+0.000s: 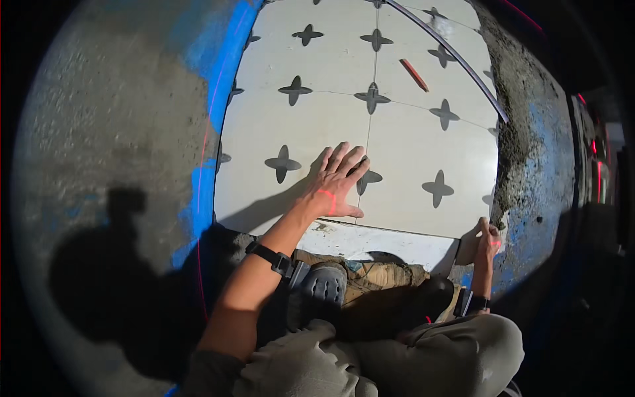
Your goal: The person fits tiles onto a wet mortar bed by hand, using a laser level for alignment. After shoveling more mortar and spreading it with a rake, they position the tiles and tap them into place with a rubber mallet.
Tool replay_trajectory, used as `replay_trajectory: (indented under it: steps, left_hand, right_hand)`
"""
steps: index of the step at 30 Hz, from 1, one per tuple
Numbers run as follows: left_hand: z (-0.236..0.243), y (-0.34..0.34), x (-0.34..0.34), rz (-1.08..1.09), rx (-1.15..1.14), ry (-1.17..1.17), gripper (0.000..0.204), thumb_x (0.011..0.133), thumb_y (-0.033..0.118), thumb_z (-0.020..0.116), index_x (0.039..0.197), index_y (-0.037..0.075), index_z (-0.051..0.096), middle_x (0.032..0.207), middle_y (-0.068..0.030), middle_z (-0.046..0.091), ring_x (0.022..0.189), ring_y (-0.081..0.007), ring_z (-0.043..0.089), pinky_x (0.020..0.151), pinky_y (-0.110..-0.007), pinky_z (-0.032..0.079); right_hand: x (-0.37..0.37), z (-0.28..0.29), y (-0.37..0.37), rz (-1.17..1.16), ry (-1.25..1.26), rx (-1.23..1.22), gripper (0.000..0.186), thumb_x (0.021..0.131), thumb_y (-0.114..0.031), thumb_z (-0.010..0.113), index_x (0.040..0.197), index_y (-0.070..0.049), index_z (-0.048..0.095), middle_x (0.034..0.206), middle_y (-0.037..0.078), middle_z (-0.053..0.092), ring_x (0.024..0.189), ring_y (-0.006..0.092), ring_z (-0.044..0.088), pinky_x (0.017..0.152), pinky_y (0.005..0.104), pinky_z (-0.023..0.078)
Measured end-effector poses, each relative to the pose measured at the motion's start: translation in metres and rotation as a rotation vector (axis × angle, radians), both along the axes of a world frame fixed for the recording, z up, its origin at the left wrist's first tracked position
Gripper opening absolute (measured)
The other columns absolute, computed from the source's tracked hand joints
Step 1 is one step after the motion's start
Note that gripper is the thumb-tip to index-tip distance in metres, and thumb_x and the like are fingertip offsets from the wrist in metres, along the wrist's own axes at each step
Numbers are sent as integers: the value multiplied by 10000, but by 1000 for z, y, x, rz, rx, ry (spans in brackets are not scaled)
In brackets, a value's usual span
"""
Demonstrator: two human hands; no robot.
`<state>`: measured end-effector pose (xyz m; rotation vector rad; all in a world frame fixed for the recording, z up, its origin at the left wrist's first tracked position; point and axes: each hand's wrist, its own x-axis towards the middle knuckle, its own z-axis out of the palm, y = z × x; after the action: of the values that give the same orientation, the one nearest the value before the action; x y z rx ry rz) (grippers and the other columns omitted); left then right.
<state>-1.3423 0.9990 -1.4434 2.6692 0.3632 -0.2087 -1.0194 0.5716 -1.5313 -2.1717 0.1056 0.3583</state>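
Note:
My left hand (336, 185) lies flat with fingers spread on pale floor tiles printed with dark four-petal shapes. It rests on the near left tile (251, 178), its fingertips beside the seam with the near right tile (397, 205). At that right tile's near corner is my right hand (488, 241), fingers curled in at the edge; whatever they grip is hidden. A red carpenter's pencil (414, 75) lies on a tile farther off. Along the tiles' near edge runs a white strip (370, 241), partly in shadow.
A long, thin metal-looking strip (453, 54) crosses the tiles at the far right. Rough mortar (516, 86) borders their right side. Blue paint (225, 73) and grey concrete (132, 126) flank the left, with a red laser line. My shoe (324, 284) is close to the near edge.

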Motion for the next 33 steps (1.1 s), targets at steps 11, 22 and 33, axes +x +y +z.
replay_trajectory:
  steps: [11,22,33]
  left_hand:
    - [5,2,23,25,52,42,1276,653,645,888,1666,158,284,1748,-128,159,1619,-399,33,1307,-601,58]
    - [4,6,34,26,65,38,1255,664,636,881,1670,186,281,1755,-109,141,1620,-394,17,1309,-602,34]
    - [12,2,28,24,49,63,1248,675,639,874,1669,179,277,1748,-111,153,1619,-397,17,1309,-603,30]
  right_hand:
    - [15,7,12,-34,54,45,396,862,-399,884,838,-53,694,768,-43,598,712,86,476,648,288,364]
    - [22,11,21,-49,28,20,403,853,-415,879,807,-66,681,742,-39,589,684,92,475,635,297,364]
    - [14,17,15,-38,31,46,399,872,-411,874,807,-74,670,730,-56,562,672,76,447,617,284,337]
